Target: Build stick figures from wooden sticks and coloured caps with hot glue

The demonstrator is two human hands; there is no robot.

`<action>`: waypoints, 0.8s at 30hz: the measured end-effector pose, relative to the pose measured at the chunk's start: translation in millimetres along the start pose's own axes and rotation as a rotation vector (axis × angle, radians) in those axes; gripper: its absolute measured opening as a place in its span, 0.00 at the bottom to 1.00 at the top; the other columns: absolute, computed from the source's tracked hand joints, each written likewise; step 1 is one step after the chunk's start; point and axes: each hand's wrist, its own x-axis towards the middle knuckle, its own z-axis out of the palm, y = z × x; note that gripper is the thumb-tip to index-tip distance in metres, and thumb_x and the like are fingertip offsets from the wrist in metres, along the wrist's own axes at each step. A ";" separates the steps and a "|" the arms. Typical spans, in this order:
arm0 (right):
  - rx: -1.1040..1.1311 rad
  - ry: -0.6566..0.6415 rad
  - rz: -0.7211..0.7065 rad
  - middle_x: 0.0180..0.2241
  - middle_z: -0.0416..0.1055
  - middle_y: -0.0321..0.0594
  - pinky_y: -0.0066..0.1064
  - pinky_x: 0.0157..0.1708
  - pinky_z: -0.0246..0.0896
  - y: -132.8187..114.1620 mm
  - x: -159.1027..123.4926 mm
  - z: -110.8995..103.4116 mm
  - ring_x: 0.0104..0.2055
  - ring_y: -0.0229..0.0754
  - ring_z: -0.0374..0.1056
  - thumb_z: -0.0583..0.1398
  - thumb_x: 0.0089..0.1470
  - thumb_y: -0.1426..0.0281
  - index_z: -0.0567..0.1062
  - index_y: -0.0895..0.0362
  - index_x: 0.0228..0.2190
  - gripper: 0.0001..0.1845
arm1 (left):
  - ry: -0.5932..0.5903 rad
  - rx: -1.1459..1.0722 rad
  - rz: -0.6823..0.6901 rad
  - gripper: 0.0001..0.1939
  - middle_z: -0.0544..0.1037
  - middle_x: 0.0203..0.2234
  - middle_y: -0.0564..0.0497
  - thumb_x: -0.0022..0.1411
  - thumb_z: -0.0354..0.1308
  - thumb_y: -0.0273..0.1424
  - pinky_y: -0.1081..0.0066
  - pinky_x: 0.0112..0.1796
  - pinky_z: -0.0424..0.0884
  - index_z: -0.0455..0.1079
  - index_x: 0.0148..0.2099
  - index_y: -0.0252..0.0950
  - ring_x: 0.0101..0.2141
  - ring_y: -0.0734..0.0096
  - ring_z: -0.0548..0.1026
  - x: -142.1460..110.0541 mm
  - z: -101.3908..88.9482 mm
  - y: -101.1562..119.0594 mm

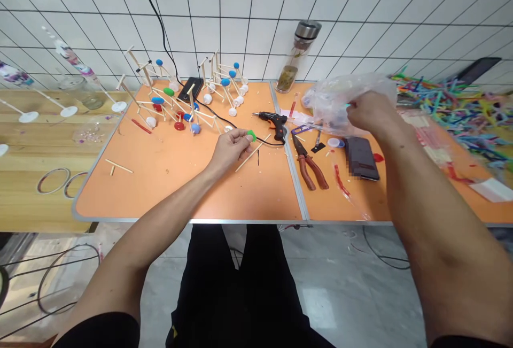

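Note:
My left hand (231, 150) pinches a small green bottle cap (251, 135) above the orange table, over a thin wooden stick (253, 155) and a black cord. My right hand (371, 113) is closed at a clear plastic bag (334, 94); a speck of teal shows by its fingertips, and what they hold is hidden. A black glue gun (274, 122) lies between the hands. Nearer to me are red-handled pliers (308, 166). Several stick frames with coloured caps (158, 100) as wheels stand at the back left.
A glass bottle (294, 59) with a metal lid stands against the tiled wall. A dark phone (362, 158) lies below the bag. Many coloured strips (460, 107) are heaped at the right. A wooden table (24, 166) with round white bases adjoins on the left.

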 end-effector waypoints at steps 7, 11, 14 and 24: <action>0.357 0.047 -0.105 0.64 0.87 0.59 0.54 0.74 0.72 -63.3 -64.0 -36.0 0.69 0.64 0.81 0.60 0.74 0.75 0.90 0.60 0.61 0.23 | -0.053 -0.056 -0.032 0.12 0.81 0.23 0.54 0.67 0.76 0.38 0.75 0.22 0.60 0.79 0.39 0.36 0.19 0.80 0.68 -1.3 -1.4 6.2; 0.753 -0.097 -0.533 0.60 0.88 0.45 0.56 0.62 0.80 -122.4 -77.5 -18.6 0.55 0.59 0.85 0.68 0.70 0.65 0.89 0.46 0.62 0.22 | -0.068 -0.061 -0.013 0.16 0.82 0.24 0.54 0.64 0.78 0.43 0.76 0.22 0.61 0.80 0.40 0.37 0.19 0.80 0.68 0.6 -7.3 7.5; 0.804 -0.084 -0.718 0.57 0.87 0.48 0.53 0.59 0.77 -155.5 -74.5 4.4 0.53 0.58 0.82 0.68 0.71 0.65 0.90 0.47 0.61 0.20 | -0.102 -0.080 0.008 0.20 0.82 0.24 0.53 0.60 0.80 0.47 0.76 0.22 0.61 0.81 0.39 0.37 0.19 0.79 0.69 2.2 -11.8 7.3; 0.930 0.076 -0.646 0.44 0.87 0.43 0.44 0.55 0.71 -182.7 -61.4 49.7 0.47 0.52 0.79 0.64 0.68 0.73 0.90 0.50 0.42 0.12 | -0.081 -0.080 -0.006 0.30 0.83 0.26 0.52 0.55 0.83 0.57 0.73 0.21 0.63 0.79 0.37 0.38 0.19 0.79 0.70 5.3 -14.6 6.0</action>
